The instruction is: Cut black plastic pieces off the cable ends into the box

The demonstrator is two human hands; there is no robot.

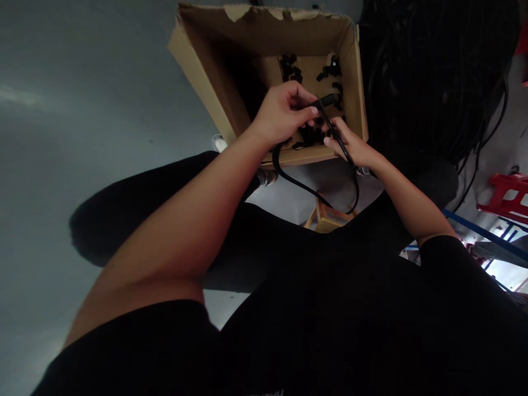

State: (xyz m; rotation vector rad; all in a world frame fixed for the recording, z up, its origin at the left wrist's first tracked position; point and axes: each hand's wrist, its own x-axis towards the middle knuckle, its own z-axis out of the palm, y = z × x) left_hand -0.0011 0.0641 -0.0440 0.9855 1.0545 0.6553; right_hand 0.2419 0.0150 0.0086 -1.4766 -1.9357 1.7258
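Mostly, the work sat above the open cardboard box (202, 82), over its near edge and toward the near right corner. The left hand (286, 110) had thumb and fingers pinched on a black cable (340, 142), close behind its thicker end piece (329, 100), which pointed toward the box's right edge. The right hand (350, 144) was just beside it; the cable ran across its fingers, but I could not tell how firmly they closed on it. The cable's slack drooped in a loop outside the near edge, above a small wooden stool (325, 223).

Inside the box, small black pieces lay in clusters: one toward the far edge (291, 69), another by the far right corner (333, 67). Beyond the right edge rose a large mass of black cables (437, 77). A red stool (505, 193) stood farther right.
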